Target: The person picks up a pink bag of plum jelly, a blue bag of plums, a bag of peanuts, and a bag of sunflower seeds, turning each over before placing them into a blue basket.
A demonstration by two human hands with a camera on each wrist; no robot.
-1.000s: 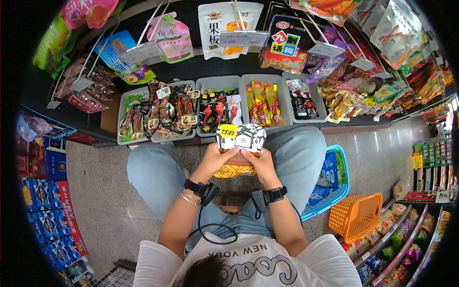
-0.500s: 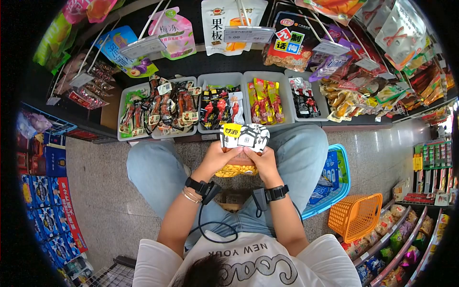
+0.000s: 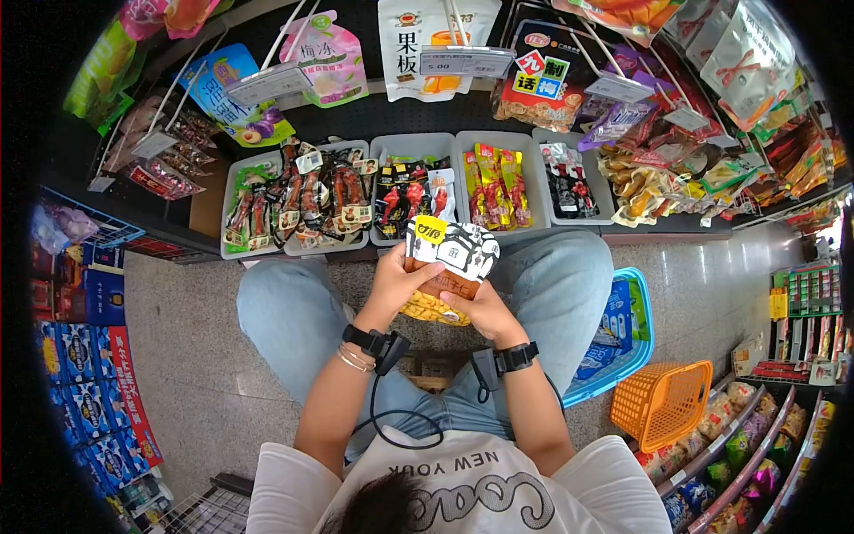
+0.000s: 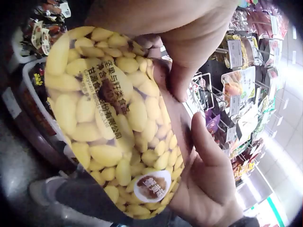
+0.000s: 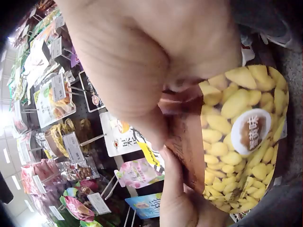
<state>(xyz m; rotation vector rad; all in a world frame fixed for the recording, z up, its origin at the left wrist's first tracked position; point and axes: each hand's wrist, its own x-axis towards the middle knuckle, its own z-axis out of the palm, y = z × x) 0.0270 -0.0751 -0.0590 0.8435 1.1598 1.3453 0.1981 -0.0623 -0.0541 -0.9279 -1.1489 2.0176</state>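
A snack pouch (image 3: 452, 271) with a white and black top, brown middle and yellow seed-patterned bottom is held between both hands over the lap. My left hand (image 3: 392, 283) grips its left side, thumb across the front. At the lower right edge, my right hand (image 3: 492, 313) pinches it with the thumb on the front. The left wrist view shows the pouch's yellow lower part (image 4: 113, 123) close up, the left hand (image 4: 165, 23) above it and the right hand (image 4: 206, 182) at its far edge. In the right wrist view, the pouch (image 5: 241, 137) lies beside the right hand (image 5: 147, 61).
Grey bins (image 3: 371, 233) of packed snacks line the shelf in front, below hanging pouches (image 3: 431, 53) with price tags. A blue basket (image 3: 642, 347) with packages and an orange basket (image 3: 663, 400) stand on the right. Blue packages (image 3: 84, 400) are stacked at the left.
The pouch has tilted, its top leaning left and up. The right hand has slid down to the lower right edge, and the left thumb now lies higher across the front.
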